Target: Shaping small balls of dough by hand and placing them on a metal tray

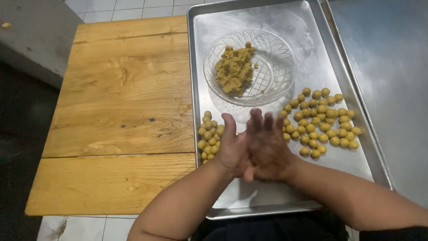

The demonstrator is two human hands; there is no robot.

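My left hand (230,147) and my right hand (266,145) are pressed palm to palm over the near part of a metal tray (285,196), fingers stretched out and blurred. Whatever lies between the palms is hidden. Behind them on the tray stands a clear glass bowl (278,67) with a lump of yellow-brown dough (234,69). A small heap of dough balls (209,136) lies just left of my left hand. A larger spread of dough balls (322,122) lies to the right of my right hand.
The tray rests on a wooden table (120,111) whose left part is bare boards. A second metal surface (388,67) adjoins the tray on the right. White floor tiles (111,6) show beyond the table, and a grey ledge (31,31) at upper left.
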